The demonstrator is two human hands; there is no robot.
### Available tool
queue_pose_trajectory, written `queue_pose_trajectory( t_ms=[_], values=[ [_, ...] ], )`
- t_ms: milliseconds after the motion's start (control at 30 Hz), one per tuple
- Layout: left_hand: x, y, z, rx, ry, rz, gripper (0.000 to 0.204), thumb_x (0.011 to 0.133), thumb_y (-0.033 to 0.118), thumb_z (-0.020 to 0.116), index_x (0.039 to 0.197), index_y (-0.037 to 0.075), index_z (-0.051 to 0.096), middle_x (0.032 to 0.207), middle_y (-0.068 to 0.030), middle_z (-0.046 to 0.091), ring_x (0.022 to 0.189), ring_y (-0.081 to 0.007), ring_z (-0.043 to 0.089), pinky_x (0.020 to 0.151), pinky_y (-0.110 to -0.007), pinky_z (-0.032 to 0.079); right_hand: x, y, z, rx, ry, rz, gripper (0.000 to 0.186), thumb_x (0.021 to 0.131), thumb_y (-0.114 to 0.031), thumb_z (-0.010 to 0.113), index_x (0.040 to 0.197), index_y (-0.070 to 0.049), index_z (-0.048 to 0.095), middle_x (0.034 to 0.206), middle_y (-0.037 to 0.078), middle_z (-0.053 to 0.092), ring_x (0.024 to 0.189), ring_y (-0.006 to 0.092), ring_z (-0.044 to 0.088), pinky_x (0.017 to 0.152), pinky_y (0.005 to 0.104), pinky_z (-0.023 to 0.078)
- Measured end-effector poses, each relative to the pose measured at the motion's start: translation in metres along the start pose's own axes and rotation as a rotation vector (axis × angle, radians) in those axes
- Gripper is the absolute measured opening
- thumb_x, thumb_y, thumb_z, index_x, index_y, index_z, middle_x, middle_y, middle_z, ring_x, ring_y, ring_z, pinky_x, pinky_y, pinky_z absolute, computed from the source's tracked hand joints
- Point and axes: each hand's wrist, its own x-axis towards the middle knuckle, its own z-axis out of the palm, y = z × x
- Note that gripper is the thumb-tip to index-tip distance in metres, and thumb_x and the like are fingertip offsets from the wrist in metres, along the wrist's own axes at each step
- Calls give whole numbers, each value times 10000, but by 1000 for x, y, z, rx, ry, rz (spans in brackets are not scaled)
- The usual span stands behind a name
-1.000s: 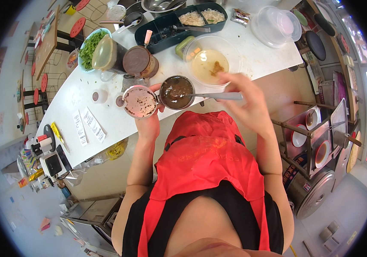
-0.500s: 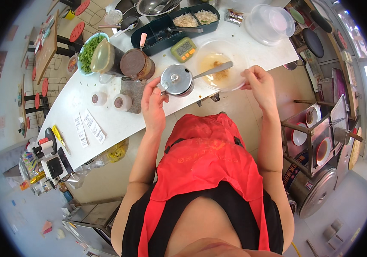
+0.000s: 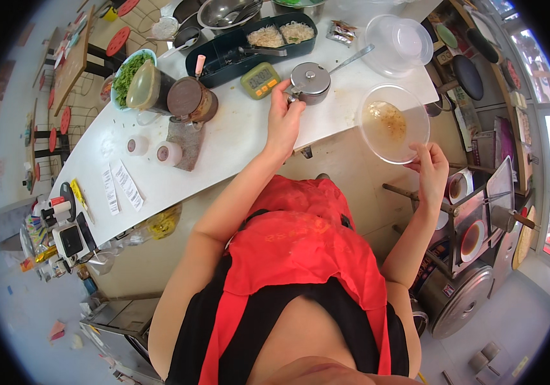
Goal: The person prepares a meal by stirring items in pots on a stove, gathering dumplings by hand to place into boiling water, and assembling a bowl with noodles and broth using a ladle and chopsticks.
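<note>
My left hand [image 3: 283, 122] has its fingers closed on the handle side of a small lidded metal jar [image 3: 310, 82] near the back of the white table [image 3: 331, 119], with a long-handled spoon [image 3: 349, 59] sticking out under its lid. A green timer [image 3: 259, 80] sits just left of the jar. My right hand [image 3: 431, 167] grips the rim of a clear plastic bowl [image 3: 385, 122] with pale liquid and brown bits, held at the table's front right edge.
A dark divided container [image 3: 210, 52], brown jar [image 3: 190, 102], pitcher [image 3: 148, 86], bowl of greens [image 3: 127, 76], small cups [image 3: 168, 154], receipts [image 3: 127, 183] and stacked clear containers [image 3: 395, 42] share the table. A metal rack [image 3: 471, 218] with bowls stands at right.
The metal jar's lid has closed. My left hand has moved the jar toward the back right. My right hand has taken hold of the clear bowl and drawn it rightward over the edge.
</note>
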Motion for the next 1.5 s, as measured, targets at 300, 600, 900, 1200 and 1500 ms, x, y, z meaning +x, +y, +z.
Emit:
queue_pose_trajectory(
  t_ms=[300, 600, 900, 1200, 1500],
  values=[
    [-6, 9, 11, 309, -40, 101, 549, 889, 135, 574, 1358, 1, 323, 1184, -106, 474, 1053, -185, 543, 936, -304, 410, -5, -10, 9, 56, -154, -12, 134, 887, -92, 568, 867, 33, 614, 724, 45, 604, 629, 103, 603, 583, 246, 533],
    [-70, 32, -30, -106, -354, -206, 537, 904, 222, 547, 1354, 30, 328, 1317, -123, 456, 1211, -222, 465, 998, -376, 403, -8, -35, 58, -10, -497, -53, 163, 899, -118, 582, 879, 41, 614, 737, 64, 626, 637, 128, 627, 583, 266, 523],
    [-93, 45, -79, -278, -179, -255, 494, 910, 173, 550, 1338, 42, 341, 1290, -101, 475, 1175, -195, 495, 986, -337, 411, 79, -114, 176, -833, -191, -1028, 199, 858, -204, 593, 1022, -119, 666, 1013, 76, 640, 795, 269, 632, 674, 370, 499],
    [-99, 42, -113, -290, -157, -211, 471, 910, 169, 545, 1323, 50, 352, 1229, -52, 502, 1033, -112, 513, 828, -241, 432, 157, -118, 251, -1456, -466, -813, 334, 681, -255, 754, 1001, -184, 686, 937, 51, 683, 892, 250, 654, 719, 379, 522],
    [-98, 46, -140, -282, -181, -234, 451, 901, 160, 552, 1302, 70, 366, 1101, -1, 530, 816, -35, 450, 668, -182, 362, 168, -126, 255, -1501, -605, -706, 213, 698, -142, 718, 911, -130, 702, 934, 77, 680, 901, 267, 646, 729, 384, 520]
  ],
)
